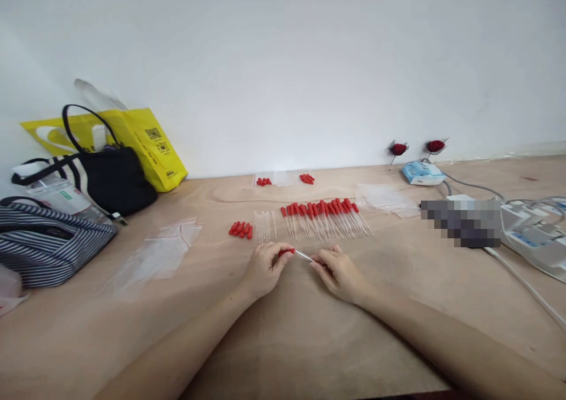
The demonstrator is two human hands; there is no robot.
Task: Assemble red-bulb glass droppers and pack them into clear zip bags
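My left hand (pixel 266 268) pinches a red rubber bulb (pixel 286 251) between thumb and fingers. From the bulb a clear glass tube (pixel 303 255) runs right into the fingertips of my right hand (pixel 338 272), which hold its far part. Beyond my hands lies a row of droppers with red bulbs (pixel 325 209), their clear tubes pointing toward me. Left of that row are several loose clear tubes (pixel 264 226), and farther left a small pile of red bulbs (pixel 241 229).
Clear plastic bags lie at left (pixel 161 249) and at right (pixel 384 197). Along the wall are small red groups on plastic (pixel 283 179). Handbags (pixel 117 179) and a yellow bag (pixel 154 146) stand left; a tissue pack (pixel 423 173), power strips (pixel 537 241) and cables are right.
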